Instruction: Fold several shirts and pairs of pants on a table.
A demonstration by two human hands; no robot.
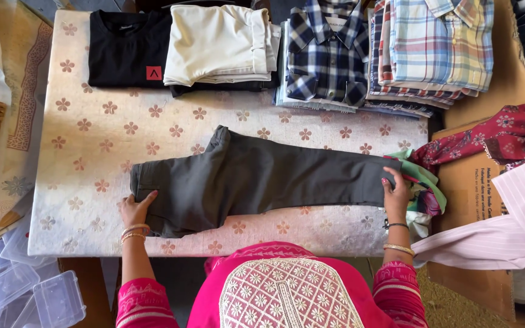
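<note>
Dark grey trousers (256, 179) lie folded lengthwise across a table covered in a pale cloth with small flowers (86, 140). My left hand (136, 209) rests on the waist end at the left, fingers flat on the fabric. My right hand (395, 189) holds the leg ends at the right edge of the table, fingers curled over the hem.
Along the far edge lie folded clothes: a black t-shirt (126, 48), cream trousers (217, 42), a dark checked shirt (326, 54) and a stack of pale checked shirts (435, 48). Loose garments (505, 136) pile up at the right. Clear plastic boxes (25, 291) sit lower left.
</note>
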